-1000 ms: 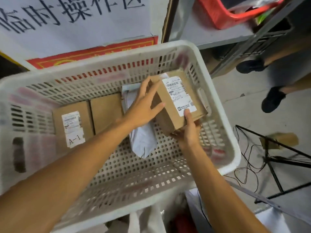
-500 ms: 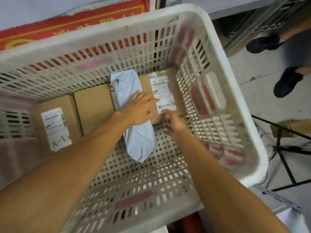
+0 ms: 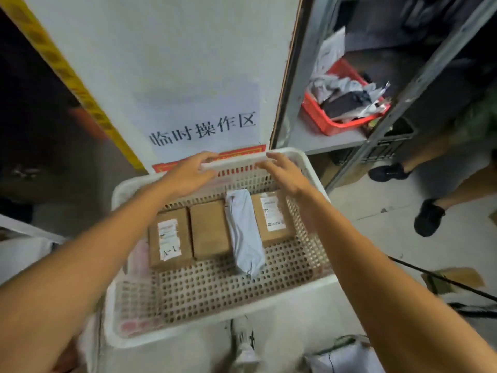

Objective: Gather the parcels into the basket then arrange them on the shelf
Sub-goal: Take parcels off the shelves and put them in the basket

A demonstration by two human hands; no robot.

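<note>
Under wall sign (image 3: 202, 127), fingers (image 3: 207, 156) curl over far basket (image 3: 236, 161) rim.

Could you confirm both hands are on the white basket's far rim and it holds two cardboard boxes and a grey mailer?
No: the head view shows three cardboard boxes, not two, in the white basket; the rest is right.

One wide-angle camera on the person's head looks forward and steeply down, close above the white basket (image 3: 242, 309), which sits mid-frame. Its bowed edges also catch the metal shelf (image 3: 322, 138) at right and the floor (image 3: 376, 238).
</note>
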